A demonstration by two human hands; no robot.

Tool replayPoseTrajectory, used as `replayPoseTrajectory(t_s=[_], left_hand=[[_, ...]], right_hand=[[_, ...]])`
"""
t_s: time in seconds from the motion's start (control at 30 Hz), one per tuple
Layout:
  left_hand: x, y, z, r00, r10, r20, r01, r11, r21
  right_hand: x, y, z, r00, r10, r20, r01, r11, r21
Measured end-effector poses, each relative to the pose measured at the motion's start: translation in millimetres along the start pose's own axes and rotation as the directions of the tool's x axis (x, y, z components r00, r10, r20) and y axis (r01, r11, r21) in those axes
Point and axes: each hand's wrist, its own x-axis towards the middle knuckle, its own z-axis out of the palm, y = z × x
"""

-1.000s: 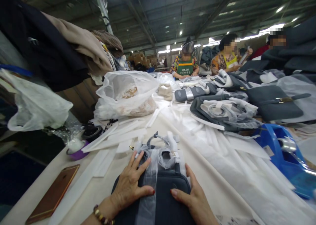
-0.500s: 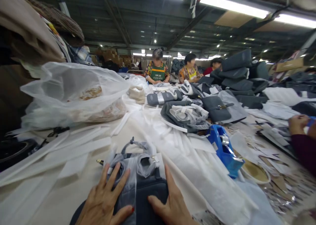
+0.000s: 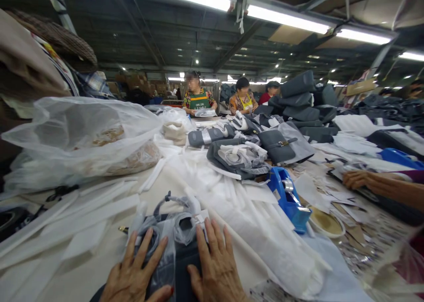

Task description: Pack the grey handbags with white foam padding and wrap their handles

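A dark blue-grey handbag (image 3: 184, 260) lies at the front edge of my view. Its handle (image 3: 180, 201) and strap are wrapped in thin clear plastic, and a strip of plastic runs down its front. My left hand (image 3: 132, 269) rests on the left part of the bag with its fingers spread. On the other side, my right hand (image 3: 217, 264) lies flat, fingers stretched over the bag's right edge near a small white tag (image 3: 201, 216). Neither hand grips anything. The lower part of the bag is hidden by my hands and the frame edge.
White foam strips (image 3: 102, 204) lie at left, below a large clear plastic bag (image 3: 135, 116). A blue tape dispenser (image 3: 286, 200) and a tape roll (image 3: 326, 222) sit at right. Beyond are wrapped dark bags (image 3: 238, 158). A co-worker's hand (image 3: 361, 179) works at right.
My right hand has shifted from the bag's right side onto its top, fingers now laid flat. The left hand stays on the bag. The view has turned slightly right.
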Motion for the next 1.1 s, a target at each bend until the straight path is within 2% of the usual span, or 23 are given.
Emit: replayPoseTrajectory(t_s=[0.07,0.17,0.3,0.47,0.6,0.7,0.8,0.9,0.97,1.07,1.1], left_hand=[[-0.7,-3.4,3.9,1.0,-0.003,0.009,0.003,1.0,-0.013],[-3.8,-4.4,13.8,0.995,0.051,-0.083,-0.052,0.999,-0.005],[-6.6,-3.7,26.2,0.975,0.082,-0.204,-0.08,0.997,0.018],[-4.1,-9.4,32.0,0.96,0.185,-0.211,-0.203,0.977,-0.067],[1.2,-6.5,41.2,0.966,0.092,-0.243,-0.096,0.995,-0.007],[0.9,1.6,46.9,0.976,0.022,-0.218,-0.015,0.999,0.037],[0.4,6.0,50.7,0.962,-0.049,-0.268,0.076,0.993,0.093],[3.7,4.2,54.9,0.938,0.055,-0.342,-0.001,0.988,0.157],[5.7,1.6,54.7,0.917,0.071,-0.393,-0.019,0.991,0.136],[1.2,-4.1,41.2,0.896,0.022,-0.444,-0.014,1.0,0.021],[-3.1,-7.7,32.4,0.896,0.041,-0.443,-0.052,0.999,-0.014]], right_hand=[[18.0,-14.8,-4.2,0.985,-0.17,-0.018,0.17,0.985,0.011],[50.7,-42.4,-2.2,0.956,-0.283,-0.081,0.291,0.949,0.123],[92.4,-78.1,14.6,0.939,-0.305,-0.16,0.34,0.893,0.296],[128.7,-104.2,44.4,0.948,-0.292,-0.125,0.318,0.853,0.414],[131.9,-98.9,68.7,0.931,-0.301,-0.205,0.363,0.805,0.47],[123.3,-85.9,82.1,0.96,-0.199,-0.198,0.273,0.826,0.494],[116.6,-77.2,89.6,0.982,-0.143,-0.121,0.186,0.832,0.524],[114.0,-73.1,94.2,0.992,-0.124,-0.028,0.118,0.817,0.564],[113.4,-70.3,97.1,0.992,-0.125,0.026,0.086,0.804,0.589],[113.6,-64.8,101.4,0.987,-0.159,0.037,0.103,0.785,0.611],[113.7,-63.0,102.6,0.982,-0.185,0.032,0.127,0.779,0.614]])
